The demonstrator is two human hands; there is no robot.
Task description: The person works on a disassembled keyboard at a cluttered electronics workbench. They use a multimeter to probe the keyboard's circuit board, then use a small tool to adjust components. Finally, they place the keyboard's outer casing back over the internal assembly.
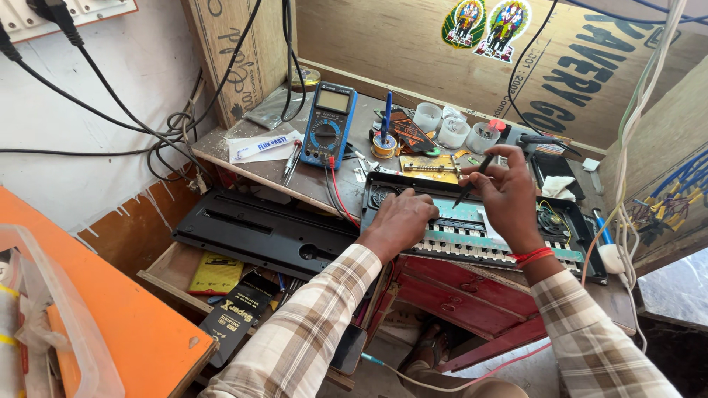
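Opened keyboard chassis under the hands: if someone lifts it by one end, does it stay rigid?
Probably flexes: the opened keyboard chassis is long, shallow and its cover is off. It likely slides easily, since it overhangs the bench edge. The left hand presses it down while the right hand works with a dark tool.

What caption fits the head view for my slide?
Left hand steadies an opened electronic keyboard while right hand holds a thin dark tool over it.

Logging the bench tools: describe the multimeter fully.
The multimeter is a blue-cased handheld unit with a dark face, a grey display at its far end and a round dial below it. It lies flat, face up, on the worn wooden bench, left of both hands. Red and black leads run from its near end. Neither hand touches it.
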